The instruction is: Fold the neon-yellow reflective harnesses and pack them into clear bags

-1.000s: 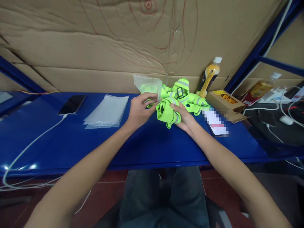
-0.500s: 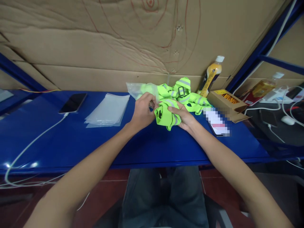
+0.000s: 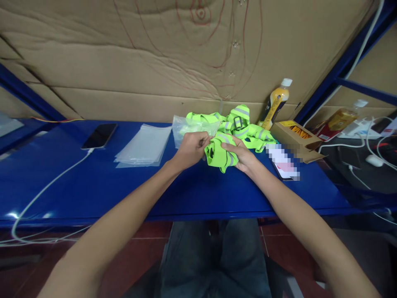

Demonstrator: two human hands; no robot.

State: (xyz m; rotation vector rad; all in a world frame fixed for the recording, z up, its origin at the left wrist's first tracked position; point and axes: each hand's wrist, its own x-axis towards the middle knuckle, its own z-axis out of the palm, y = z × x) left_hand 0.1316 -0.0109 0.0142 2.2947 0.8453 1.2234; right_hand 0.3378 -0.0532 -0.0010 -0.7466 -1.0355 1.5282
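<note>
A folded bundle of neon-yellow reflective strap (image 3: 219, 154) is gripped in my right hand (image 3: 242, 155), thumb on top and fingers behind. My left hand (image 3: 194, 148) is closed on the edge of a clear plastic bag (image 3: 180, 128), right beside the bundle's left side. The bag lies partly over a loose strap behind it. More neon straps (image 3: 242, 120) with grey stripes and a black buckle are heaped behind the bundle. A stack of flat clear bags (image 3: 144, 145) rests on the blue table (image 3: 124, 190) to the left.
A black phone (image 3: 99, 135) on a white cable lies at the left. On the right are a lit phone (image 3: 283, 163), an open cardboard box (image 3: 294, 138) and an orange drink bottle (image 3: 276, 103). A cardboard sheet (image 3: 124, 70) stands behind the table.
The clear bag now spreads out more behind my left hand and reaches the bundle. My left fingers have closed on its edge. My right hand keeps hold of the bundle.
</note>
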